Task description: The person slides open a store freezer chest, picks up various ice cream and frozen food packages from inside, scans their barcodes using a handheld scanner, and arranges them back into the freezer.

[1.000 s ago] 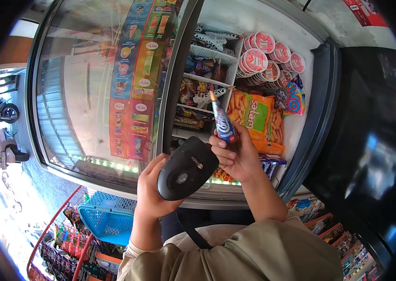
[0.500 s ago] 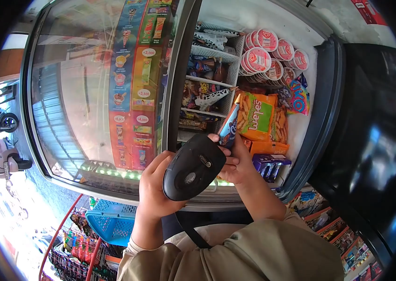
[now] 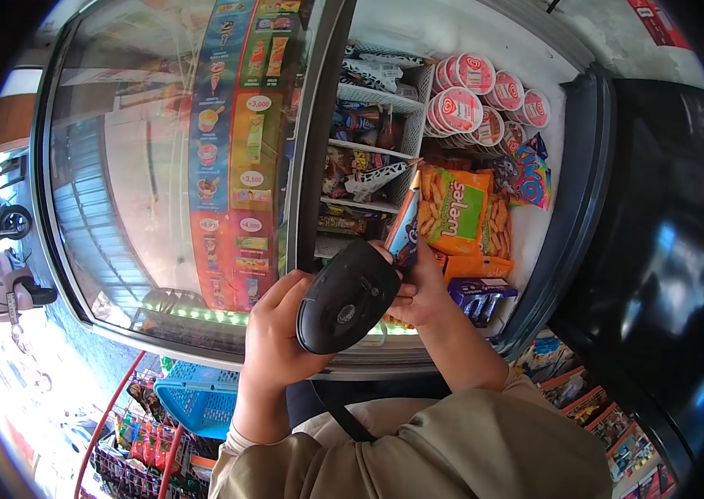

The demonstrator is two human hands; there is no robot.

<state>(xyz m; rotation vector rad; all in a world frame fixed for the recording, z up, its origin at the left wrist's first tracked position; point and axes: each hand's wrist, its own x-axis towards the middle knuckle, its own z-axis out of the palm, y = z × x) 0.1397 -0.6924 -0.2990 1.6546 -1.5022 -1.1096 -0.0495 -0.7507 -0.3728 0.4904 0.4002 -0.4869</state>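
My left hand [image 3: 273, 328] is wrapped around a black handheld barcode scanner [image 3: 350, 298], whose rounded top faces me. Held in my right hand [image 3: 425, 293] is an ice cream in a blue and brown wrapper [image 3: 404, 230], tilted up beyond the scanner. The scanner covers the wrapper's lower end and part of my right fingers. Both hands are over the near edge of an open chest freezer. Just past the wrapper lies an orange bag of frozen fries or similar snack [image 3: 450, 208] with a green label.
Ice cream cups [image 3: 460, 108] with red-and-white lids are stacked at the freezer's back. White dividers [image 3: 381, 148] separate wrapped ice creams. A purple box [image 3: 481, 301] sits at right. The glass lid [image 3: 135, 166] covers the left side; a blue basket [image 3: 198, 399] stands below it.
The scanner has shifted slightly right and tipped a little. The wrapped ice cream has turned slightly in my right hand, more edge-on. Both hands keep their hold.
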